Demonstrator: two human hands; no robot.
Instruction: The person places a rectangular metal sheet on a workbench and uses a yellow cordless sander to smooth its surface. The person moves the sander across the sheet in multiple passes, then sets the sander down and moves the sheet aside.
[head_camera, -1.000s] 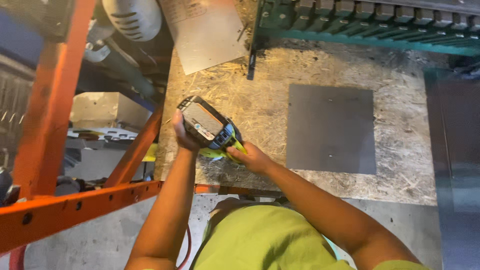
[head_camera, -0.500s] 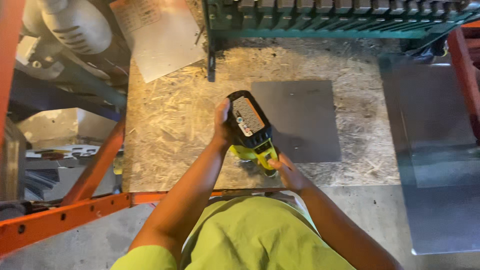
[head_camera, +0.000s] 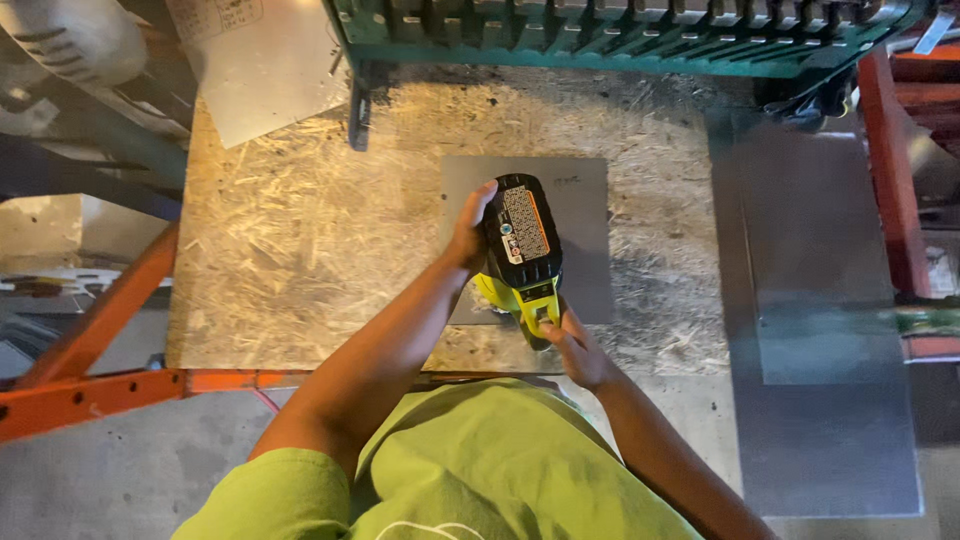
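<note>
The drill (head_camera: 525, 255) now sits over the one small grey plate (head_camera: 580, 235) on the chipboard surface (head_camera: 300, 250); a second ago it was off to the left over bare board, so it's lined up with the plate. Left hand (head_camera: 468, 232) clamped on its battery end, right hand (head_camera: 572, 345) gripping the front. One drill, two larger sheets (head_camera: 830, 330) nearby, one green rack (head_camera: 620, 40)

drill (head_camera: 523, 250) over metal plate (head_camera: 575, 215) | plate on board (head_camera: 300, 240) | rack (head_camera: 620, 35) behind

Green rack (head_camera: 620, 40), orange beam (head_camera: 90, 390)
</note>
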